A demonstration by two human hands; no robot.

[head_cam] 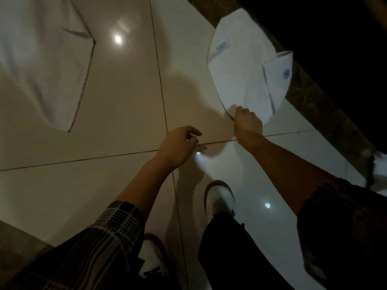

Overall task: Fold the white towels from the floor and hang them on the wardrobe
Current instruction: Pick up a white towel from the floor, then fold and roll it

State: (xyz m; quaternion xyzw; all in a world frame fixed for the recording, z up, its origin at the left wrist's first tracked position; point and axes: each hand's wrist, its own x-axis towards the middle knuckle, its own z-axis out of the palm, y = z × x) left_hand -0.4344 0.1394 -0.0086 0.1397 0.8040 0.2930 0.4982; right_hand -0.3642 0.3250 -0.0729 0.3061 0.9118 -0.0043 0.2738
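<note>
A white towel [243, 68] with small blue emblems lies on the tiled floor at the upper right, one corner folded back. My right hand [248, 122] grips its near edge, fingers curled over the cloth. My left hand [178, 147] hovers over the floor to the left of it, fingers loosely curled, holding nothing. A second, larger white towel [35, 55] lies spread flat on the floor at the upper left.
Glossy cream floor tiles [125, 97] with dark grout lines reflect ceiling lights. A dark patterned border strip [314, 101] runs diagonally at the right, with darkness beyond it. My feet in white shoes [219, 197] stand at the bottom centre.
</note>
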